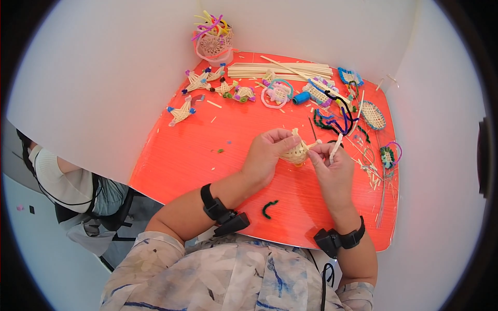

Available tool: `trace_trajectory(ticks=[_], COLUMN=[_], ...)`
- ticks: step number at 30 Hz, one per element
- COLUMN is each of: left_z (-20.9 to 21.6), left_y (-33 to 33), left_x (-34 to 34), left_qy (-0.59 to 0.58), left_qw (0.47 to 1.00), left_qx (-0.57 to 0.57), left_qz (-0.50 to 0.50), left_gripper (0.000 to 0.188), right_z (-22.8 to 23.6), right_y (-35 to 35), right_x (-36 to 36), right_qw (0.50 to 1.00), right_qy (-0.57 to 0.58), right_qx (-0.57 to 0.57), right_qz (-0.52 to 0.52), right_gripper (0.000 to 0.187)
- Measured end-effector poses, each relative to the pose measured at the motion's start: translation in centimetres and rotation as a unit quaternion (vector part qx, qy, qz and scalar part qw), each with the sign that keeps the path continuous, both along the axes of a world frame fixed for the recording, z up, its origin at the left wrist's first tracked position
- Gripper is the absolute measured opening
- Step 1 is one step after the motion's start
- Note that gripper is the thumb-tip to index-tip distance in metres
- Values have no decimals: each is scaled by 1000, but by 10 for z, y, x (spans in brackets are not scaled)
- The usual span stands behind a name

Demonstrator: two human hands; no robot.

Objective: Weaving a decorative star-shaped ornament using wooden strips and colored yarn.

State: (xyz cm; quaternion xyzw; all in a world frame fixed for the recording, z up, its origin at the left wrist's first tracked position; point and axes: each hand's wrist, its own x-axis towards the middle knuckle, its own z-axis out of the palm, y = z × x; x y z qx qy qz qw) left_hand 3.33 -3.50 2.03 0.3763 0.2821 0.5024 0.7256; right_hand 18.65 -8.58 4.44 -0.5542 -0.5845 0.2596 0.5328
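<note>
My left hand point(271, 155) is closed around the edge of a small woven piece point(296, 154) made of pale, straw-like strips. A knotted bit stands up from its top, and a spot of orange-yellow shows at its underside. Close beside it on the right, my right hand point(333, 168) pinches a pale flat strip point(336, 146) that sticks up past the fingers. Another pale end runs from the woven piece to the right fingertips. Whether both ends belong to one strip is hidden by the fingers. A dark thin stick point(312, 127) lies just beyond the hands.
Several star-shaped woven pieces point(181, 111) lie at the far left of the red table point(181, 160). A pink lace basket point(212, 44) holds fuzzy stems. Flat pale strips point(280, 70) lie along the back. Blue fuzzy stems point(342, 122), an oval woven piece point(373, 115) and scraps crowd the right.
</note>
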Motion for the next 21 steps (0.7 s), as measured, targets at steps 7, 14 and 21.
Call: trace_trajectory(ticks=[7,14,21], left_z=[-3,-1,-12], left_y=[-1,0,16], left_x=[0,1,-10], left_qy=[5,-14,-91], left_qw=[1000,999,979], left_qx=[1,-38,-181], left_qz=[10,1,20], left_gripper=[9,12,16], right_z=[-2,-7,-9], right_y=[1,5,9], right_x=[-4,-1,11], right_qw=[1000,997,978], right_qy=[18,60,194], right_qx=[-13,-39,-75], right_qz=[2,5,11], right_gripper=[8,10,19])
